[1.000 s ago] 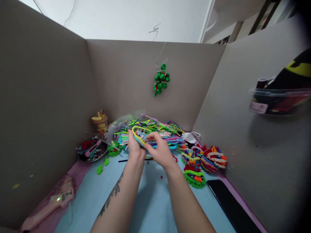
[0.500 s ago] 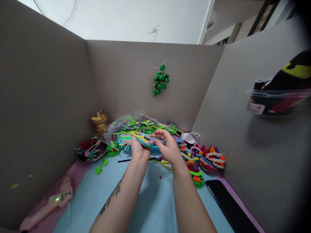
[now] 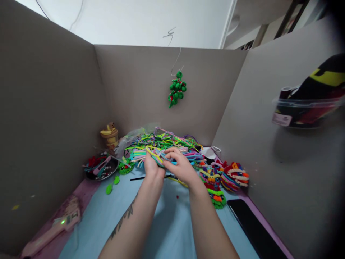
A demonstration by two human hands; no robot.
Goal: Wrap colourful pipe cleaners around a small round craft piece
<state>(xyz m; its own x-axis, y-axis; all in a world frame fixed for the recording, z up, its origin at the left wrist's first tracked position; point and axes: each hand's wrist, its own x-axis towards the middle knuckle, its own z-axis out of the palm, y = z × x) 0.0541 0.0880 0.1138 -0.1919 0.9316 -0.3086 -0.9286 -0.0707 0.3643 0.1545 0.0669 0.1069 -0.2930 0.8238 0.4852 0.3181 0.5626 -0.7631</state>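
Observation:
My left hand [image 3: 151, 167] is closed round a small bundle of pastel pipe cleaners [image 3: 159, 157], yellow, blue and pink, held just above the table. My right hand [image 3: 181, 166] pinches the same bundle from the right, fingers curled against it. Right behind both hands lies a big loose pile of coloured pipe cleaners [image 3: 167, 142]. Several finished woven pipe-cleaner pieces [image 3: 229, 177] lie to the right of my right hand. A black pipe cleaner [image 3: 137, 178] lies flat on the blue mat [image 3: 172, 230] under my hands.
Cardboard walls enclose the desk on three sides. A green pipe-cleaner figure [image 3: 176, 89] hangs from a wire hook on the back wall. A dish of scraps [image 3: 101, 167] and a yellow jar [image 3: 109, 135] stand at the left, a pink glue gun [image 3: 54, 230] front left, a black phone [image 3: 253, 226] front right.
My right hand opened a little half a second ago and has now closed back onto the bundle, nearer my left hand. The view shifted slightly.

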